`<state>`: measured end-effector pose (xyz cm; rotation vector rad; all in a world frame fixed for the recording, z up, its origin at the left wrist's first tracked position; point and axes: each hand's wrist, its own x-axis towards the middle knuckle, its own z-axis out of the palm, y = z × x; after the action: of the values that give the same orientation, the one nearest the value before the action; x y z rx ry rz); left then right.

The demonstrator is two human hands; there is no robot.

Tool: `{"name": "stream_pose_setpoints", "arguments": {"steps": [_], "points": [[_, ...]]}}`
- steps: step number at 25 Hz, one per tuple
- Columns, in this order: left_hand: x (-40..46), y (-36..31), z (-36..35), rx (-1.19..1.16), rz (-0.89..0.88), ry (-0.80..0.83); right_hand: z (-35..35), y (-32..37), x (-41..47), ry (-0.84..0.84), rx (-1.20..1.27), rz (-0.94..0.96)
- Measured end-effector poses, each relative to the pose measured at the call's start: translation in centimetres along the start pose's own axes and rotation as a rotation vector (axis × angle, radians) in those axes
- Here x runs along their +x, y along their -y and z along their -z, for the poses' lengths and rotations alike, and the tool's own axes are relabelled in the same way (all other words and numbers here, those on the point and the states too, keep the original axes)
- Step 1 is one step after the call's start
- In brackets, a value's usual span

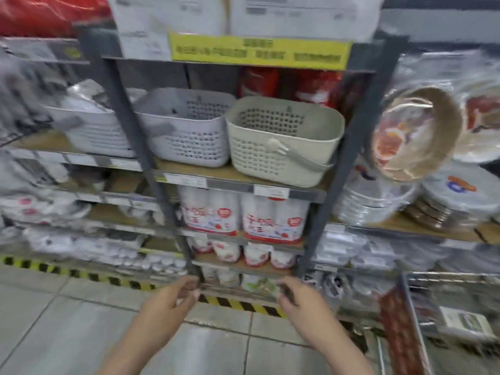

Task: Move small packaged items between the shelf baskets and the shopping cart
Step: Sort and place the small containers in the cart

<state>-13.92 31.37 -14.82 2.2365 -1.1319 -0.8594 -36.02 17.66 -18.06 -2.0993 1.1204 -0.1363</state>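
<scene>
Head view, heavily blurred. Landmark: the beige basket (284, 142) on the middle shelf board (238, 175). Well below it, both hands reach forward over the floor. The left hand (173, 299) has fingers curled inward, the right hand (293, 299) likewise; each may pinch something small and dark, but blur leaves it uncertain whether either grips a packet or is merely closed. Just left of the beige basket, touching or nearly so, stands a grey basket (186, 125); further left, past the upright post (135, 125), a white basket (92, 131). Contents of all three cannot be read. Below and right of the beige basket, the wire shopping cart (446, 301) shows at frame edge, with a pale packet (468, 320) inside. Judgement: the step looks like carrying toward basket or cart; best to steady first, then lift clear over the rim. The post and the beige basket's hanging handle (300, 158) could snag a reach. Wrapped plates (416, 133) hang right of it.
</scene>
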Motion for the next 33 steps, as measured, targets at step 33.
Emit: {"name": "stream_pose_setpoints", "arguments": {"steps": [33], "points": [[30.5,-7.7,16.9,0.311,-0.748,-0.693,13.8,9.4,25.2,-0.882,-0.652,0.386]]}}
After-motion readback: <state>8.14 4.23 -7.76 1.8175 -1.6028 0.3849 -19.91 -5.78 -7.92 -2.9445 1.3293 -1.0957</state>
